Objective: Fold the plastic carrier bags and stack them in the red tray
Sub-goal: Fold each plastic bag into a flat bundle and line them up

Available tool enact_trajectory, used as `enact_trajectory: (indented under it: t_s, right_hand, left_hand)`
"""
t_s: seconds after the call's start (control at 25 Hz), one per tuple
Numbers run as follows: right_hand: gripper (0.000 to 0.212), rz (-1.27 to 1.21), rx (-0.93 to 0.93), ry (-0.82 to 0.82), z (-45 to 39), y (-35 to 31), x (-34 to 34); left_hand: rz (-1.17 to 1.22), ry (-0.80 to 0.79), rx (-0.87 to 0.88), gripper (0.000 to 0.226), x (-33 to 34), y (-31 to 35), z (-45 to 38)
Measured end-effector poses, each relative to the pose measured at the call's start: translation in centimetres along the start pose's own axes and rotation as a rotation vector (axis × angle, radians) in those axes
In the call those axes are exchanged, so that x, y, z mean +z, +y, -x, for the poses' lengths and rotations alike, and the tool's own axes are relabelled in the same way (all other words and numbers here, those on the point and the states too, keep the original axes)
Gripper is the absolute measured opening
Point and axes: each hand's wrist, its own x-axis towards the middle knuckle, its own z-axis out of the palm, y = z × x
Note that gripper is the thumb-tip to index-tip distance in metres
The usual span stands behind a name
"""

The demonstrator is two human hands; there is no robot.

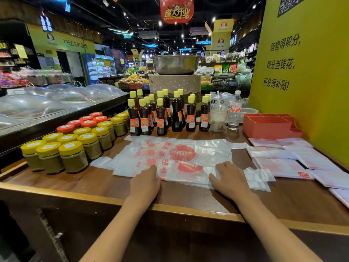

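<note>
Here, two hands (145, 183) on one bag (170, 159).

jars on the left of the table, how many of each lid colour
Yellow lids: 11
Red lids: 6
Total: 17 jars in view; the far end of the group runs up against the dark bottles, so one more could be hidden there.

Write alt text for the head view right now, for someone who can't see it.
Both hands, left hand and right hand, press flat on a printed plastic carrier bag spread on a wooden counter. Folded bags lie to the right, near the red tray; jars and sauce bottles stand behind.
</note>
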Motion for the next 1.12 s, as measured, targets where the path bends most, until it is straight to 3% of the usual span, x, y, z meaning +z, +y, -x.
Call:
enact_trajectory:
  t_s: [0.16,0.36,0.52,0.6,0.72,0.88,1.04,1.12]
  right_hand:
    - [0.055,0.023,-0.001,0.009,0.3,-0.3,-0.5]
    - [0.048,-0.029,0.003,0.034,0.3,-0.2,-1.0]
    - [0.044,-0.127,-0.011,0.035,0.3,-0.4,-1.1]
    - [0.037,-0.169,-0.013,0.054,0.2,-0.4,-1.2]
    - [0.029,-0.209,-0.029,0.066,0.3,-0.5,-1.4]
    - [0.025,-0.195,-0.097,0.012,0.6,-0.8,-1.4]
    - [0.025,-0.317,-0.195,-0.083,0.9,-1.1,-1.7]
    - [0.024,-0.373,-0.259,-0.146,0.8,-1.4,-1.9]
  left_hand:
    - [0.236,0.003,-0.08,0.047,0.0,1.3,0.3]
    - [0.856,-0.056,-0.303,0.058,-0.1,2.0,-0.5]
    - [1.413,0.097,-0.601,0.047,-0.5,3.4,-0.9]
    - [1.486,0.178,-0.654,0.045,-0.5,3.8,-1.3]
    - [1.255,0.168,-0.566,0.044,0.0,4.1,-2.1]
    - [0.811,-0.104,-0.308,0.045,0.8,4.0,-3.5]
    - [-0.026,-0.308,-0.033,0.054,1.8,3.4,-5.3]
    - [-0.12,-0.376,0.037,0.065,2.7,3.3,-6.5]
